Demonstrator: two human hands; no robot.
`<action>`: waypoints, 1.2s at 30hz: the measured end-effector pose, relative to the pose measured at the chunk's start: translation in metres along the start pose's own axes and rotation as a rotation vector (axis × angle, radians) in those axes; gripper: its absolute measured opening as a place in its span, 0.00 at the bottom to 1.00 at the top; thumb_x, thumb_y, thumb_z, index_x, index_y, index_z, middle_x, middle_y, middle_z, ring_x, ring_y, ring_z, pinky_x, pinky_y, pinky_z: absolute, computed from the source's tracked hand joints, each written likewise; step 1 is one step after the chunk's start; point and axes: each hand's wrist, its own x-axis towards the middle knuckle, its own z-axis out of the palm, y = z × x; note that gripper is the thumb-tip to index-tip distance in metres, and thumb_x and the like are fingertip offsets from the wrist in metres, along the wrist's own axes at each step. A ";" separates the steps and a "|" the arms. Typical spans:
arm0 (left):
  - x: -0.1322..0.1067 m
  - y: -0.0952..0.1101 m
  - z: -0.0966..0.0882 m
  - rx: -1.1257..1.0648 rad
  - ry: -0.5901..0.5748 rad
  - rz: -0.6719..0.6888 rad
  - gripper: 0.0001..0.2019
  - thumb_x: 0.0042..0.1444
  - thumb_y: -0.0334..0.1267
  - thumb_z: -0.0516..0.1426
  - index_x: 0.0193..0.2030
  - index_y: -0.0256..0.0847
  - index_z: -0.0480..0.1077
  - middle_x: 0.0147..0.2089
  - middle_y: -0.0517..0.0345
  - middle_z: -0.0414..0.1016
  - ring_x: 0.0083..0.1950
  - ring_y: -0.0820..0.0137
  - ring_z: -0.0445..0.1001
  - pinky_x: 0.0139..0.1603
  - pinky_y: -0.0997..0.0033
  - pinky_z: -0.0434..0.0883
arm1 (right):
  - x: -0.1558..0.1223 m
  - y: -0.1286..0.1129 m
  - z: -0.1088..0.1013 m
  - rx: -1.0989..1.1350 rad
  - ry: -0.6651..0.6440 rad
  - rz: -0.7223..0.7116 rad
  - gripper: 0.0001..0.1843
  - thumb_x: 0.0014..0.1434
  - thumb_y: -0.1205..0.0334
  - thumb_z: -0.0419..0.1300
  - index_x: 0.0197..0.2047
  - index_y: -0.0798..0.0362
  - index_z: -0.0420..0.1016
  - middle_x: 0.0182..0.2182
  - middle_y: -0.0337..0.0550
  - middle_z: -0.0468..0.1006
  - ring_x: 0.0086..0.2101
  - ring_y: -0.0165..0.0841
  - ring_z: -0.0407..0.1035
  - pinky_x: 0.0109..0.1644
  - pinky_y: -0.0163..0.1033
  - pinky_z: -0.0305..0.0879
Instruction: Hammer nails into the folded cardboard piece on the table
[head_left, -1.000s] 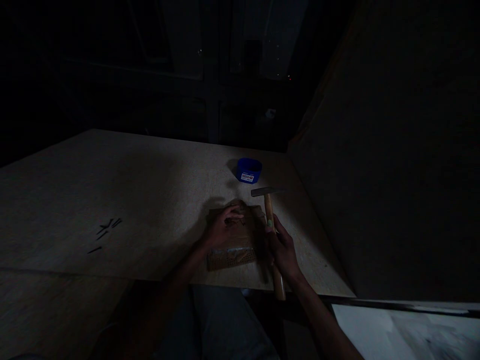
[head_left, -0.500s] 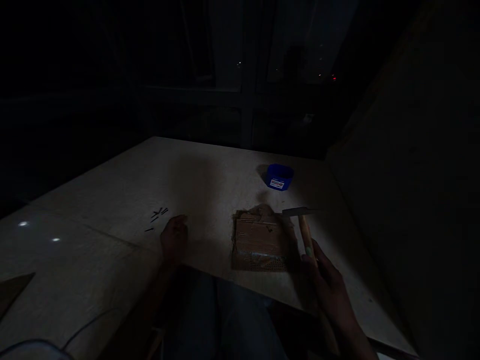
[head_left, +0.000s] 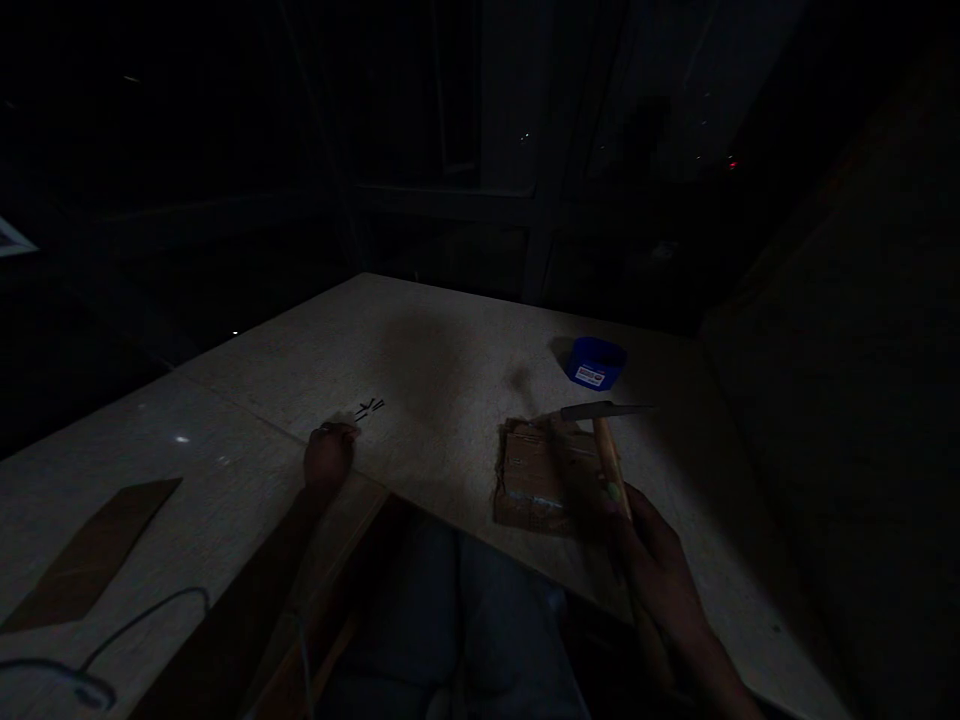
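In the dim head view my right hand point(head_left: 660, 560) is wrapped round the wooden handle of a hammer point(head_left: 611, 455), its dark metal head raised near the cardboard block. That block point(head_left: 536, 465) is layered brown cardboard with torn edges, lying on the table partly in the hammer's shadow. My left hand point(head_left: 328, 458) rests at the table, fingers curled and pressed together beside a small pile of dark nails point(head_left: 369, 408). Whatever those fingers hold is too dark to see.
A blue plastic tub point(head_left: 598, 363) with a white label stands behind the cardboard block. On the left lie a flat cardboard piece point(head_left: 94, 555) and a cable point(head_left: 150, 605). The pale table point(head_left: 450, 440) has its near edge by my legs; a dark wall rises at right.
My left hand has moved left and closer round the near side of the nails; the lone nail there is no longer visible. The view has turned left. My right hand still holds the hammer.
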 end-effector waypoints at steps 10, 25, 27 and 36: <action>-0.028 0.113 0.013 -0.602 -0.059 0.069 0.16 0.53 0.52 0.55 0.36 0.41 0.74 0.37 0.52 0.81 0.40 0.60 0.78 0.43 0.60 0.75 | -0.014 0.007 -0.010 -0.084 0.027 -0.045 0.23 0.68 0.47 0.47 0.52 0.55 0.72 0.39 0.48 0.82 0.37 0.39 0.76 0.40 0.40 0.69; -0.069 0.284 0.076 -1.231 -0.606 0.168 0.19 0.48 0.45 0.65 0.46 0.39 0.75 0.41 0.50 0.81 0.35 0.65 0.81 0.25 0.74 0.73 | -0.027 0.031 -0.011 -0.175 0.032 0.047 0.23 0.66 0.52 0.47 0.54 0.57 0.72 0.40 0.54 0.83 0.39 0.44 0.77 0.41 0.41 0.69; -0.063 0.285 0.080 -1.175 -0.582 0.251 0.16 0.52 0.42 0.63 0.46 0.39 0.75 0.41 0.50 0.82 0.37 0.64 0.81 0.33 0.69 0.77 | -0.028 0.032 -0.011 -0.164 0.035 0.052 0.22 0.66 0.52 0.48 0.53 0.57 0.72 0.39 0.53 0.83 0.38 0.43 0.77 0.40 0.40 0.68; -0.056 0.286 0.092 -0.998 -0.562 0.462 0.11 0.57 0.34 0.60 0.48 0.41 0.75 0.43 0.53 0.84 0.46 0.63 0.82 0.54 0.58 0.76 | -0.024 0.038 -0.006 -0.054 0.056 0.075 0.24 0.68 0.50 0.48 0.54 0.58 0.72 0.38 0.50 0.82 0.34 0.39 0.76 0.38 0.39 0.69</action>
